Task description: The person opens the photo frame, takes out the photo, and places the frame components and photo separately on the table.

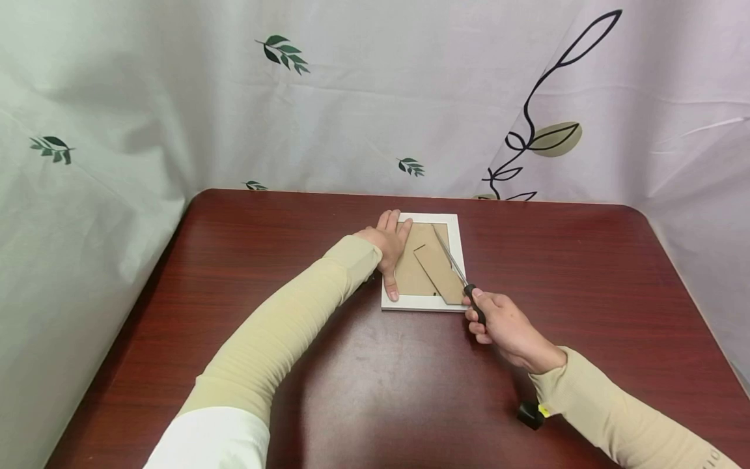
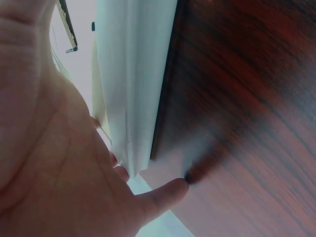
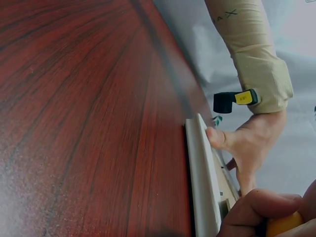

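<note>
A white picture frame lies on the table with its back up, showing a tan backing board and a slanted easel stand flap. My left hand rests on the frame's left side, fingers spread. In the left wrist view, the palm is beside the white frame edge. Gripping the black handle of a screwdriver, my right hand is at the frame's lower right corner. The metal shaft slants up across the board, its tip near the top edge; contact there is unclear. The yellow handle end appears in the right wrist view.
A dark red wooden table surrounds the frame. Behind it hangs a pale curtain with leaf prints. A black wrist device with a yellow label sits by the right sleeve.
</note>
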